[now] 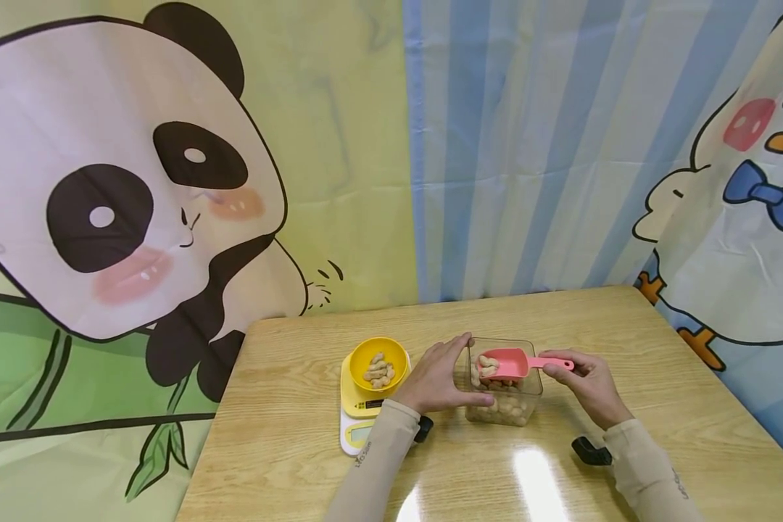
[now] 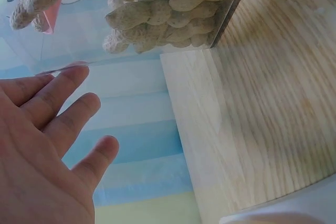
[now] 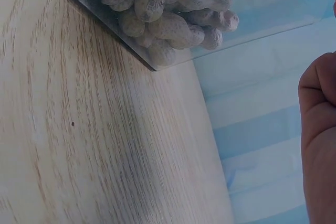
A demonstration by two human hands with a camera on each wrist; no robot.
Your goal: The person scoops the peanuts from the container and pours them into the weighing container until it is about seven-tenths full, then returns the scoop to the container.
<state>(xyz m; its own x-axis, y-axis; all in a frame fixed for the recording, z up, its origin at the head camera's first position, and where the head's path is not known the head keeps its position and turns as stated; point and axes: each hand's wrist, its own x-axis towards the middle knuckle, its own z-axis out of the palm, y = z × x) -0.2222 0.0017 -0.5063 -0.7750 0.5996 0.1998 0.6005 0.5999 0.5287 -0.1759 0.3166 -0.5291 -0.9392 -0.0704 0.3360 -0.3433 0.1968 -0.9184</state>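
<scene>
My right hand pinches the handle of a pink scoop, held level over a clear plastic container. A few peanuts lie in the scoop's bowl. Inside the container are many more unshelled peanuts. At the container's left side my left hand is spread, its fingertips touching the rim and its thumb reaching across the near part. Left of that hand, a yellow bowl with several peanuts stands on a yellow-and-white kitchen scale. The right fingertips are out of the right wrist view.
A wooden table carries everything, with its back edge along a printed curtain showing a panda and a duck. Dark wrist camera mounts jut out below both wrists. Light glares off the near tabletop.
</scene>
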